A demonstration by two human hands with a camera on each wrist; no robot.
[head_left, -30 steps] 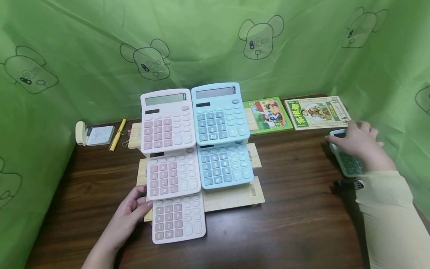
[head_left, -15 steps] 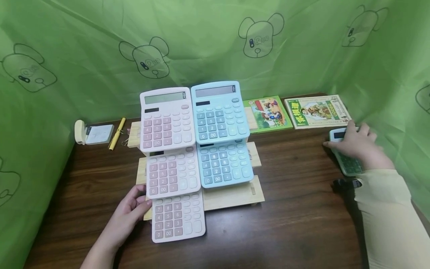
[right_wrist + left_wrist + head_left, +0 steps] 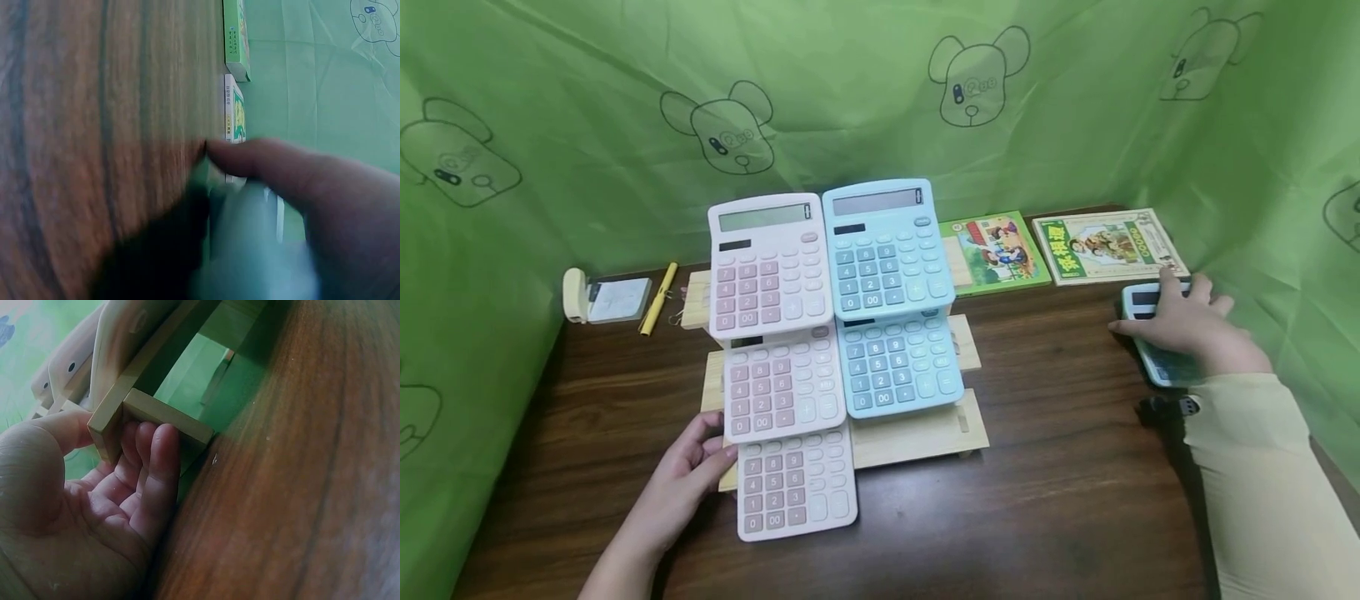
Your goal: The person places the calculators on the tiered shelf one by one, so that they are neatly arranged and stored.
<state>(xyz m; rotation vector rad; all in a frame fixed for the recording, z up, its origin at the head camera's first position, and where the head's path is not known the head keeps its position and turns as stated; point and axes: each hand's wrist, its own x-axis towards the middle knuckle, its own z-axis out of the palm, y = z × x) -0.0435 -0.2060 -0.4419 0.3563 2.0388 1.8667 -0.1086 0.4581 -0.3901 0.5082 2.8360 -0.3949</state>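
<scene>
My left hand [image 3: 681,475] grips the left end of the lowest shelf of a stepped wooden stand [image 3: 917,442], thumb on the board's edge and curled fingers beneath it, as the left wrist view shows. Three pale pink calculators [image 3: 771,275] climb the stand's left column, and two light blue calculators [image 3: 889,258] fill the upper two steps beside them. Off to the right, my right hand [image 3: 1198,329] spans another blue calculator [image 3: 1167,367], thumb at its left edge and fingers over its far right side, covering much of the keys. In the right wrist view this calculator is blurred.
Behind the right hand lies a cream-bordered picture book [image 3: 1108,247], with a green picture book [image 3: 1000,252] beside it. At the back left are a yellow pen [image 3: 658,300], a notepad [image 3: 619,300] and a cream rounded object [image 3: 576,294]. Green cloth [image 3: 865,100] surrounds the dark wooden table [image 3: 1045,508].
The blue calculator under my right hand has shifted slightly left together with that hand. My left hand keeps its hold on the stand, and the calculators there stay put.
</scene>
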